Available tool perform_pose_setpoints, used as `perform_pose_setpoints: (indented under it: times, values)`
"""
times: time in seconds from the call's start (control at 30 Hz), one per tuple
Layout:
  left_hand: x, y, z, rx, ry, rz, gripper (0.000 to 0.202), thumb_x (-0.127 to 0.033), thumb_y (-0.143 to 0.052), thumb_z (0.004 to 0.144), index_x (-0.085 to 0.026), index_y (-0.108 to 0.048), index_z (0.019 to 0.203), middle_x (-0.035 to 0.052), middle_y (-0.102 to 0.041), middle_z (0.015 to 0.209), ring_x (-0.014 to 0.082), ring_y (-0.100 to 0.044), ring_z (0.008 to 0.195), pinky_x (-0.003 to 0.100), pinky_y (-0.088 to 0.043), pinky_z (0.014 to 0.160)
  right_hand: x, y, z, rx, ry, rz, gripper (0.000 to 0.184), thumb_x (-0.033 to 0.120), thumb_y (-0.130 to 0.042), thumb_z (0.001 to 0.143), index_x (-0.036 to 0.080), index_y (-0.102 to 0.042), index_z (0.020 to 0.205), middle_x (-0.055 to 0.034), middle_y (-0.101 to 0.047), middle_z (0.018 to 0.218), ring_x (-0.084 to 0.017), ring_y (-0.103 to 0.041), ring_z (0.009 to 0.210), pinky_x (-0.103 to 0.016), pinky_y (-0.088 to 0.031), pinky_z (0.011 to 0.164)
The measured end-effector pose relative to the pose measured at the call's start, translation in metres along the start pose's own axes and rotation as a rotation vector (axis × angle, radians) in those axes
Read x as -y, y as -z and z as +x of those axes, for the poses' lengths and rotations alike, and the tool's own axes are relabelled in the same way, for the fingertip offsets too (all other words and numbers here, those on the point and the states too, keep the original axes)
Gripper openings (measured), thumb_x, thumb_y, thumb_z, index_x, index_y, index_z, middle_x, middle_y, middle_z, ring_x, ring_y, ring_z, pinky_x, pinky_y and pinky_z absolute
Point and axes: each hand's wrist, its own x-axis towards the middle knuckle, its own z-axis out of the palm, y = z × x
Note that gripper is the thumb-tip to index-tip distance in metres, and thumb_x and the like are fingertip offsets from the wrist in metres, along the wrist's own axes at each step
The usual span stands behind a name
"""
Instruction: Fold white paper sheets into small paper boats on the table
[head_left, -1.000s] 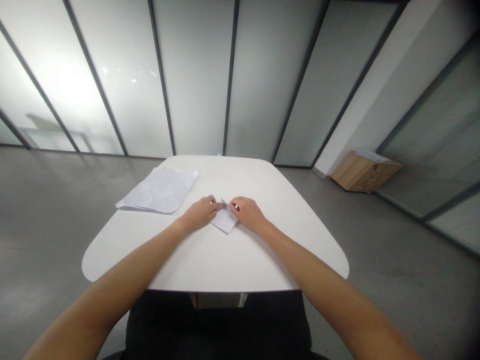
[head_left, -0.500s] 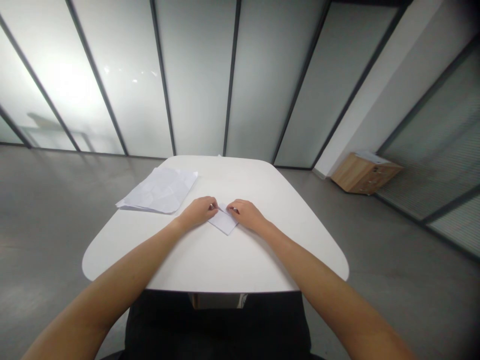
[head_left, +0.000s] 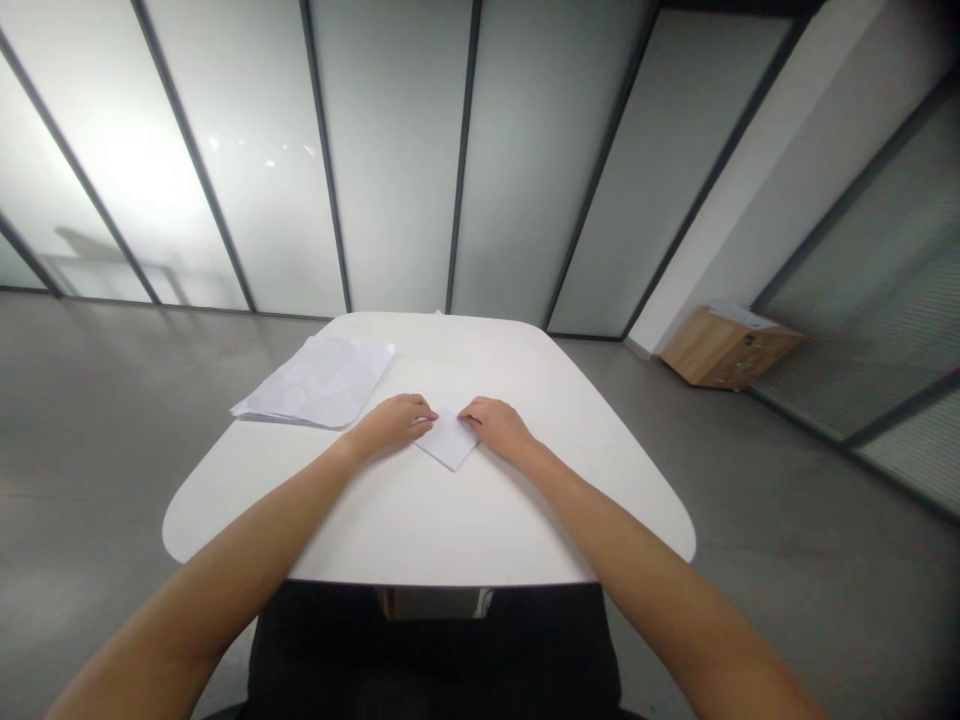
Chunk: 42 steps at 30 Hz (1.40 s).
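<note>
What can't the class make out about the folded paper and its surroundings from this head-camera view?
Head view:
The folded paper's side corners: hidden by the left hand and right hand.
The paper stack's lower sheets: hidden by the top sheet.
The sheet on the wooden drawer unit: too small to read.

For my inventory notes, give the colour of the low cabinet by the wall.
The low wooden cabinet is light honey-brown, best seen in the head view.
</note>
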Motion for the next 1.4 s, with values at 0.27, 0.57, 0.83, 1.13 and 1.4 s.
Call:
perform_pose_setpoints:
  times: [0.27,0.57,0.83,1.13,1.4]
  values:
    - [0.012,0.005,-0.006,0.087,-0.067,-0.023,0.044,-0.042,-0.061,0.094,-0.027,-0.067,0.134,0.0100,-0.065,0.131,0.0247,-0.057,0.123,0.036,-0.041,0.110,0.004,0.000,-0.002,0.006,-0.030,-0.029,0.016,0.032,-0.064,0.096,0.026,-0.076,0.105,-0.0040,-0.072,0.104,-0.019,-0.067,0.093,-0.028,-0.046,0.079]
    - [0.015,0.002,-0.004,0.074,-0.019,0.023,0.043,-0.045,-0.060,0.095,-0.025,-0.068,0.132,0.0100,-0.066,0.130,0.0252,-0.058,0.121,0.036,-0.042,0.107,0.003,-0.001,-0.004,0.008,-0.049,-0.013,0.028,0.040,-0.060,0.098,0.022,-0.073,0.115,-0.0069,-0.069,0.109,-0.020,-0.065,0.097,-0.029,-0.046,0.085]
    - [0.014,0.003,-0.005,0.039,0.013,0.094,0.040,-0.044,-0.056,0.097,-0.026,-0.069,0.131,0.0093,-0.067,0.127,0.0253,-0.059,0.118,0.036,-0.044,0.105,-0.001,-0.002,-0.001,-0.028,-0.028,0.069,0.029,0.020,-0.061,0.093,0.017,-0.071,0.120,-0.0085,-0.070,0.109,-0.018,-0.065,0.097,-0.029,-0.046,0.091]
    - [0.016,-0.007,-0.001,-0.077,0.100,0.103,0.039,-0.036,-0.055,0.096,-0.020,-0.067,0.130,0.0101,-0.071,0.114,0.0238,-0.065,0.106,0.034,-0.050,0.095,-0.010,-0.009,0.003,-0.119,-0.013,0.183,0.035,0.007,-0.057,0.090,0.020,-0.066,0.122,-0.0057,-0.068,0.110,-0.015,-0.063,0.089,-0.027,-0.048,0.086]
    - [0.020,-0.005,0.001,-0.123,0.120,-0.020,0.037,-0.019,-0.054,0.086,-0.020,-0.068,0.121,0.0059,-0.073,0.109,0.0173,-0.068,0.086,0.027,-0.051,0.081,-0.011,-0.007,0.002,-0.087,0.010,0.145,0.040,0.007,-0.059,0.086,0.020,-0.064,0.124,-0.0059,-0.068,0.110,-0.016,-0.062,0.091,-0.027,-0.047,0.086]
